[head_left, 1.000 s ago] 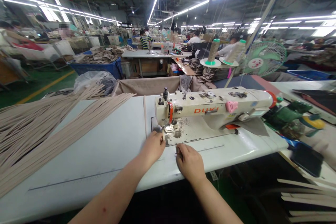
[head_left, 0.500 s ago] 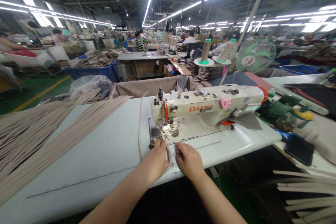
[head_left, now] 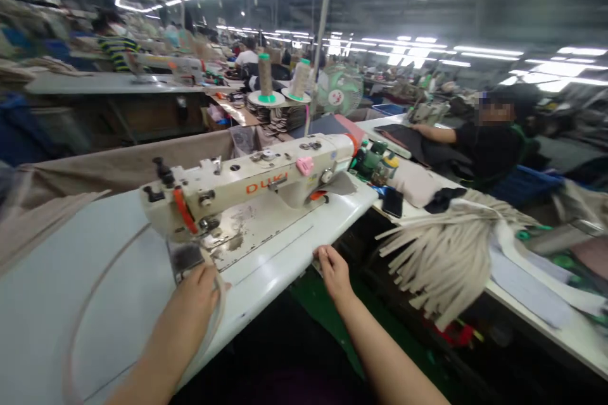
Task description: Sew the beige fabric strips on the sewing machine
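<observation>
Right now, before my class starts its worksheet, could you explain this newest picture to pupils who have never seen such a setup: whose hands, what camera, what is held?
There is no robot: these are a person's bare hands, seen by a camera worn on that person's head, looking forward and down. On the pale table stands a sewing machine, with a pink object on its front. The left hand has its grip on a beige strip, beside the machine's needle end. The right hand is near the table's front edge, fingertips together; whether they pinch anything is too small to tell. Beyond the machine are two thread cones; to the right lies a bundle of strips.
</observation>
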{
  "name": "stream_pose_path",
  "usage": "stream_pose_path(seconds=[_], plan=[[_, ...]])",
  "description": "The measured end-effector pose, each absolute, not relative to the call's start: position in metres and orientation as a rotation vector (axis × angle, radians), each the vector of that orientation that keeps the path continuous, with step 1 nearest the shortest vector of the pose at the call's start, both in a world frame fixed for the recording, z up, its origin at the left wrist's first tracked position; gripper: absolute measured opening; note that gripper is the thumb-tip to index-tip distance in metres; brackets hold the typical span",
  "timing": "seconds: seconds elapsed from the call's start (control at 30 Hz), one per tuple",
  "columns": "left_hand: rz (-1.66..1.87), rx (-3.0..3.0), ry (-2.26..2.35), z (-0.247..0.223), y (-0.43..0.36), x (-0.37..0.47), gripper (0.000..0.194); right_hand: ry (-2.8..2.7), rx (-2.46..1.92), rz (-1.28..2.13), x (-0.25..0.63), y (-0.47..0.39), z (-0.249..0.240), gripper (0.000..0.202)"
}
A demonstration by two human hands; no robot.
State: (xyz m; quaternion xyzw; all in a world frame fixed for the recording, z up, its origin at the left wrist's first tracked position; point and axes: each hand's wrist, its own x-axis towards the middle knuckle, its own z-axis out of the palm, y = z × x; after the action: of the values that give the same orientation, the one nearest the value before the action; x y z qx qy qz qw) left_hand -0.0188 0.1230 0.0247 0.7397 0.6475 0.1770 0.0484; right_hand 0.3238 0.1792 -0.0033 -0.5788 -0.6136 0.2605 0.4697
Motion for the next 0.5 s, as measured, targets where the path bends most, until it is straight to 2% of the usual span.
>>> stream_pose_path(seconds=[0.2, 0.4, 0.5], plan=[[0.547, 2.348, 1.946, 0.014, 0.122, -0.022, 0.047, -1.007, -1.790, 0.376, 0.429, 0.189, -0.032, 0.066], [0.593, 2.457, 1.965, -0.035, 0.131, -0.045, 0.046, -0.785, -2.013, 0.163, 0.510, 0.195, -0.035, 0.039], [0.671, 2.515, 1.955, -0.058, 0.135, -0.054, 0.046, -0.794, -2.055, 0.111, 0.534, 0.210, -0.030, 0.033]])
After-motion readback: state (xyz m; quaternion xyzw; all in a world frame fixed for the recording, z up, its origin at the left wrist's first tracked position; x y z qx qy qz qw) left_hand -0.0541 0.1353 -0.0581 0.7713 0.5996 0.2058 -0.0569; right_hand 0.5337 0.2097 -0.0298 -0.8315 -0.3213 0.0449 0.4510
